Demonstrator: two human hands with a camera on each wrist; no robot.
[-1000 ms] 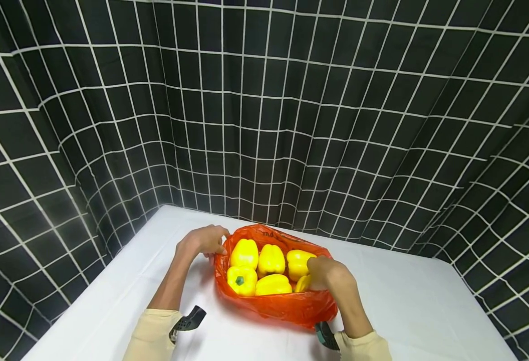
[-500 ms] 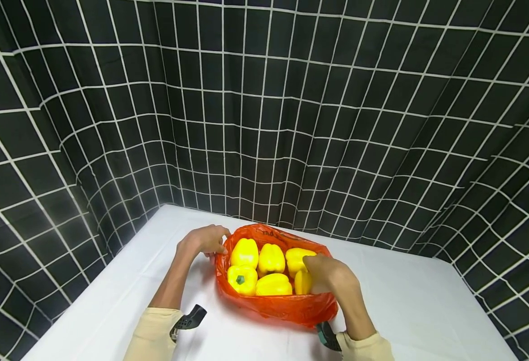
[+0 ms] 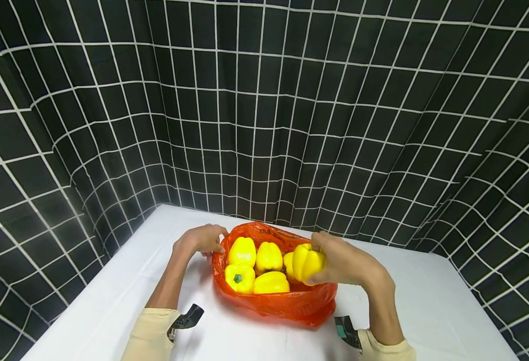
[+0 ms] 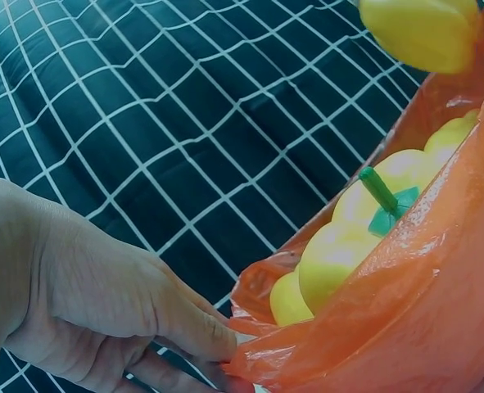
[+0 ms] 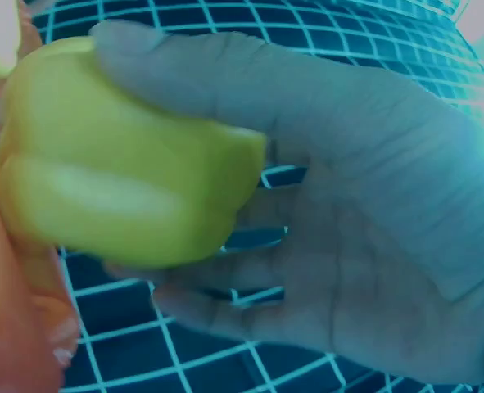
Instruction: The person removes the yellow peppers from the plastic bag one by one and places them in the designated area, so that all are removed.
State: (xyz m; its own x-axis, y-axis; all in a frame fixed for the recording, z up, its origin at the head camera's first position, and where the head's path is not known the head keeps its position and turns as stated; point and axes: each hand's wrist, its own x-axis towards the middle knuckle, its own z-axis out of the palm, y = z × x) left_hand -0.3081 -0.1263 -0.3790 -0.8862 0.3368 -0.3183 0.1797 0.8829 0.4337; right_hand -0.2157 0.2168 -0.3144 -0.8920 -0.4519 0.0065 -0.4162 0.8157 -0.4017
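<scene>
My right hand (image 3: pixel 347 260) holds a yellow bell pepper (image 3: pixel 307 263) over the right end of a red plastic bag (image 3: pixel 287 305). In the right wrist view the thumb lies along one side of this yellow bell pepper (image 5: pixel 119 164) and the fingers are on the other. My left hand (image 3: pixel 203 240) pinches the bag's left rim; the left wrist view shows thumb and fingers at the film's edge (image 4: pixel 307 352). Several more yellow bell peppers (image 3: pixel 271 282) sit inside the bag's wide mouth. One at the front left (image 3: pixel 240 279) shows its green stem upward.
The bag stands on a white-covered table (image 3: pixel 409 301). Behind and at both sides hangs a dark cloth (image 3: pixel 264 110) with a white grid. Dark devices (image 3: pixel 188 317) are strapped at both wrists.
My right hand has lifted a bell pepper up from the bag's right end and moved slightly right. The left hand keeps its hold on the rim. The head view has shifted slightly.
</scene>
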